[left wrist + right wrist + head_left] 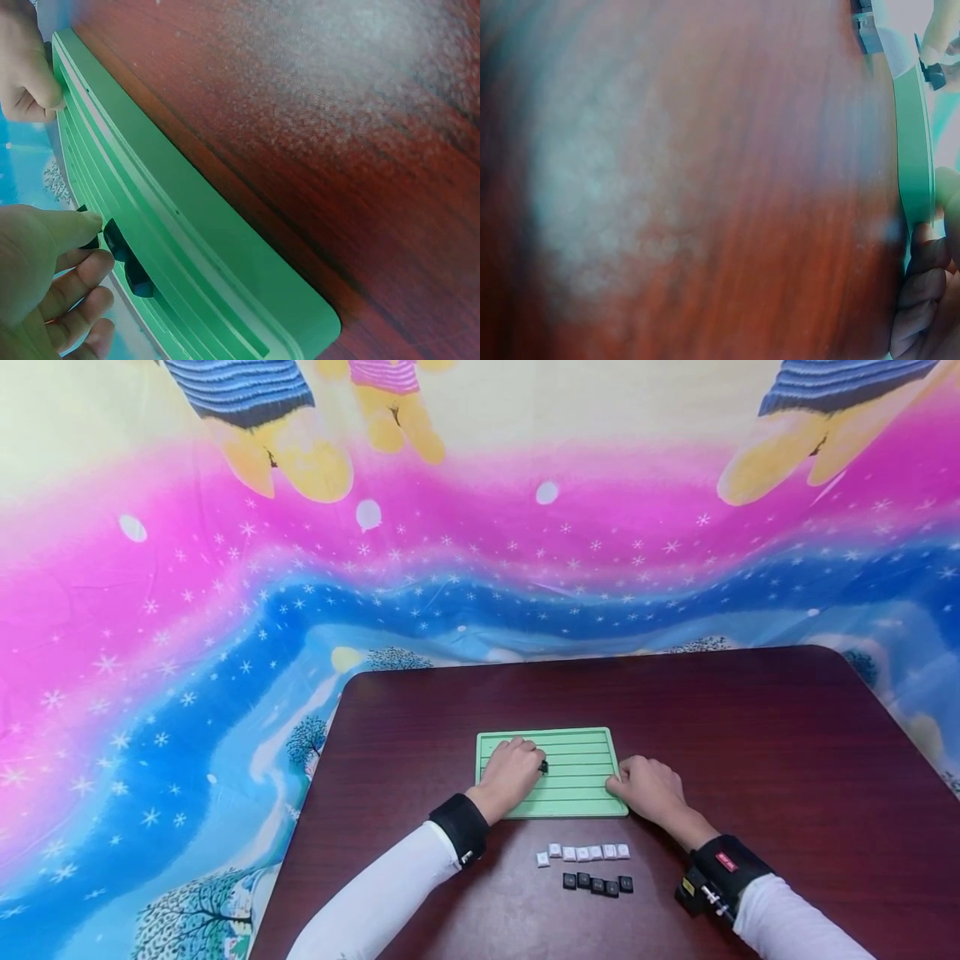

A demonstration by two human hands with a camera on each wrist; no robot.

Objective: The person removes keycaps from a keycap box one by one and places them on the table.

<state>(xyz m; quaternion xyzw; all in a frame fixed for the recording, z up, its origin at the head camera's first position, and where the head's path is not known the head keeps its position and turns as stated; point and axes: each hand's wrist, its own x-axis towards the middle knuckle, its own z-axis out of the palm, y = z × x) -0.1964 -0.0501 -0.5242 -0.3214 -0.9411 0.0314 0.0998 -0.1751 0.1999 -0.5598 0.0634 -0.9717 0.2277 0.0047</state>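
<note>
A green ridged tray [577,772] lies on the table. My left hand [512,777] is over its left half and pinches a black keycap [91,241] between thumb and index finger. Beside those fingertips, two more black keycaps [137,277] sit along the tray's ridges in the left wrist view; the left hand mostly covers that spot in the head view. At the tray's right edge my right hand [651,789] grips the rim, thumb on top and the other fingers curled at the outer side.
In front of the tray lie a row of several white keycaps [582,853] and, nearer me, several black keycaps [597,886]. The dark red wooden table [787,760] extends on both sides. A colourful printed cloth [480,552] hangs behind it.
</note>
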